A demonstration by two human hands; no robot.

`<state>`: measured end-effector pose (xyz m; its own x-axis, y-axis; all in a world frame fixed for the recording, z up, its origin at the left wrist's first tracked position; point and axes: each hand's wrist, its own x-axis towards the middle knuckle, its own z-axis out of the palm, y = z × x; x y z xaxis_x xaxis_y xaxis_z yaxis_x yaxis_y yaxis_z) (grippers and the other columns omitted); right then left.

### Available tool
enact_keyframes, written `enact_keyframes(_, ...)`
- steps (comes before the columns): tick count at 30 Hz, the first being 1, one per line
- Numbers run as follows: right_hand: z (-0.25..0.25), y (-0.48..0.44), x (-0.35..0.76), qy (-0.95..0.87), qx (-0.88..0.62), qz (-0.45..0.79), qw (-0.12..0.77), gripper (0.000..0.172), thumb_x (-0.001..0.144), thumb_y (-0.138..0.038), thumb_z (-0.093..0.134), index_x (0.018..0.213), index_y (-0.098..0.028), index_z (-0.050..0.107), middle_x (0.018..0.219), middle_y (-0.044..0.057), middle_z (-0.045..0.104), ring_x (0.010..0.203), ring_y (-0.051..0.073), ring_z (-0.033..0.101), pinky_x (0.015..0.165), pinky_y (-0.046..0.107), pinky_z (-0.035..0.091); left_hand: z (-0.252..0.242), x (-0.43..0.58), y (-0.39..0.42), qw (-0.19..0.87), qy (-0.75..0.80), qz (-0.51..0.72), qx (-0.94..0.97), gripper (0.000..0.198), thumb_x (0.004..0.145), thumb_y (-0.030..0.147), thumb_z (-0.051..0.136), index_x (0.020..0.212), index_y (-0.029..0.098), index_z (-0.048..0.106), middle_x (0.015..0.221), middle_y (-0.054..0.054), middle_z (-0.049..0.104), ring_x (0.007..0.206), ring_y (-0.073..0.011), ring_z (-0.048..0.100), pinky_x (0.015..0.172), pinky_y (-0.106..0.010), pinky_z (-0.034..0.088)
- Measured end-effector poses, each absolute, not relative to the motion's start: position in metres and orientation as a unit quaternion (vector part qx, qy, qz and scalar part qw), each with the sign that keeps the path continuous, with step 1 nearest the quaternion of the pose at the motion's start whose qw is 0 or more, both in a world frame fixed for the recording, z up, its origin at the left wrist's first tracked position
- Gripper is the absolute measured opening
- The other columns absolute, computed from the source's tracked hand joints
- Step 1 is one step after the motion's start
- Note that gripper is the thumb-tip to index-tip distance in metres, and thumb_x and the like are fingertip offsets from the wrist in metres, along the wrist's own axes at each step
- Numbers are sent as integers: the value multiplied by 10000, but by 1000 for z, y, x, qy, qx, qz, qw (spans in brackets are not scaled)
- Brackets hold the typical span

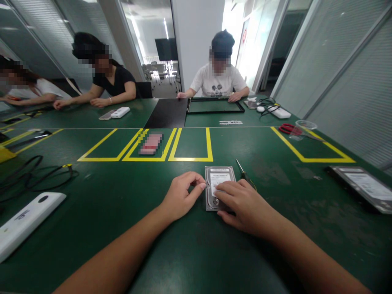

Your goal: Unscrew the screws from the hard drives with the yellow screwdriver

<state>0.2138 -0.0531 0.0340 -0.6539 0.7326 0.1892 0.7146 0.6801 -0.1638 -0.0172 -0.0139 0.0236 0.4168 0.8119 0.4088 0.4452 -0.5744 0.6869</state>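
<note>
A hard drive [222, 174] lies label up on the green table, its long side pointing away from me. At its left edge, my left hand [183, 195] is closed in a pinch, thumb and forefinger tips together; whatever is between them is hidden or too small to name. My right hand [245, 204] rests over the drive's right part, fingers stretched across the label and the thumb apart near the lower edge. The fingers cover part of the label. Just beyond that hand lies a screwdriver [243, 173], its shaft pointing away and its handle partly hidden.
Another hard drive [364, 185] lies at the right. Red-handled scissors [289, 129] and a clear plastic cup [301, 127] are behind it. A white device [30, 222] and black cables [33, 175] lie left. Across the table, a person [219, 79] touches a black frame [214, 111]; others sit left.
</note>
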Motion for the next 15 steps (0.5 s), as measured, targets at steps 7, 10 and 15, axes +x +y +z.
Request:
enact_keyframes(7, 34, -54, 214, -909, -398, 33, 121, 367, 875, -293, 662, 1229, -201, 638, 1220, 85, 667, 1147, 254, 589, 862, 384, 350, 32, -23, -16, 186, 273, 278, 902, 166, 956, 257, 526, 947, 193, 679, 893, -63, 697, 845, -205, 602, 818, -347, 447)
enact_keyframes(10, 34, -55, 213, -908, -401, 39, 118, 381, 877, -291, 661, 1247, -202, 632, 1234, 90, 664, 1149, 255, 589, 862, 384, 352, 31, -22, -18, 164, 242, 249, 923, 155, 937, 231, 526, 907, 189, 672, 841, -58, 685, 797, -197, 590, 788, -343, 440)
enact_keyframes(15, 34, -55, 213, -907, -402, 45, 118, 384, 876, -295, 667, 1247, -201, 630, 1243, 96, 663, 1163, 262, 585, 867, 383, 354, 26, -21, -18, 137, 228, 224, 938, 126, 882, 196, 538, 833, 193, 655, 763, -39, 640, 725, -178, 557, 734, -325, 425)
